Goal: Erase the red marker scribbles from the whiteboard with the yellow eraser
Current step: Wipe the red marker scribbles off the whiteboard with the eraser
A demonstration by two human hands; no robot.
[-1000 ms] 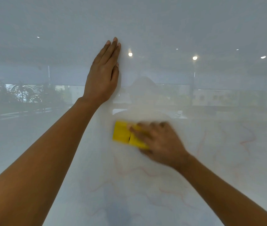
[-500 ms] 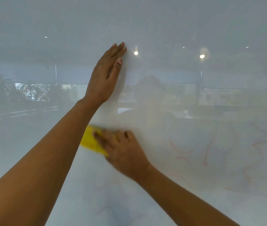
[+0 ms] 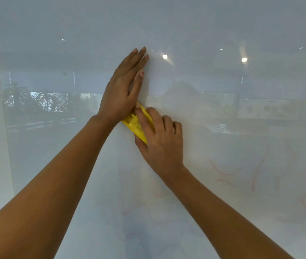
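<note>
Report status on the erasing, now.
Left hand flat on whiteboard. Right hand grips yellow eraser, butted against left palm. Red scribbles uncleared, lower right.

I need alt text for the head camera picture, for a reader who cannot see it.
A person's right hand grips a yellow eraser against a glossy whiteboard, just below the left hand, which lies flat on the board. Faint red marker scribbles are visible at the lower right.

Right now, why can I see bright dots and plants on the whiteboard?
Head view: the glossy whiteboard mirrors ceiling lights and plants as glare; left hand, right hand and eraser look sharp, not blurred; the red scribbles look faint.
</note>
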